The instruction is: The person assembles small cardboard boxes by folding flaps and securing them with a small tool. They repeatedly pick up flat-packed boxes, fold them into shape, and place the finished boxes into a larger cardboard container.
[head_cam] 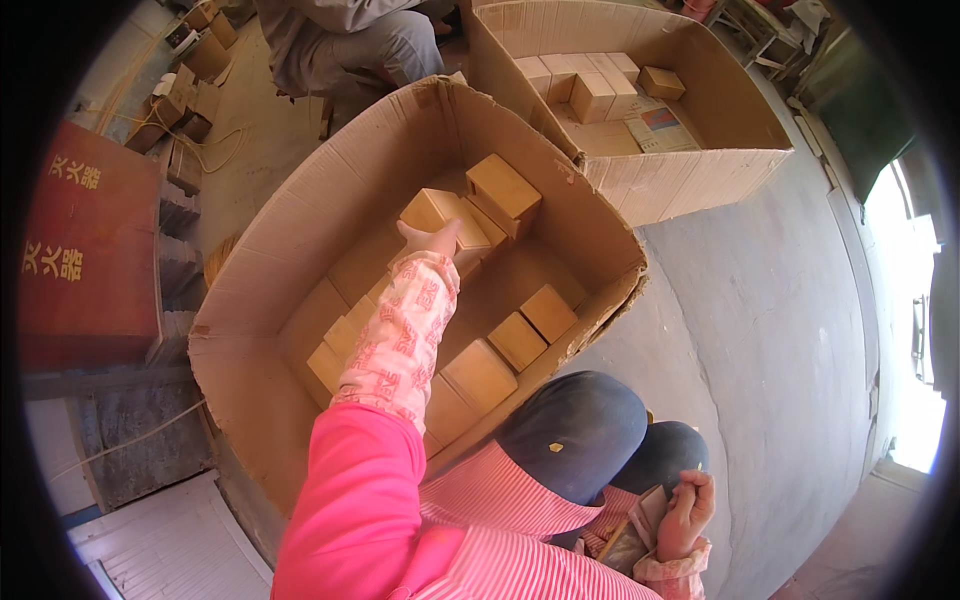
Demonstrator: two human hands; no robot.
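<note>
My left hand (429,241), in a pink printed sleeve cover, reaches into a large cardboard carton (247,277). Its thumb and fingers grip the near end of a pale wooden box (442,214). Just beyond sits another wooden box (504,187), with a recess visible on its side. More wooden blocks or boxes line the near wall, among them one (480,375) close to my knee. Low beside my lap, my right hand (686,514) has curled fingers. It is next to a small open container (630,536) with flat pieces; whether it holds anything is unclear.
A second carton (690,180) with wooden boxes (592,97) and printed paper (660,127) stands behind on the right. A seated person's leg (375,52) is beyond the near carton. A red cabinet (90,247) bearing writing stands left. My knees (577,412) adjoin the carton.
</note>
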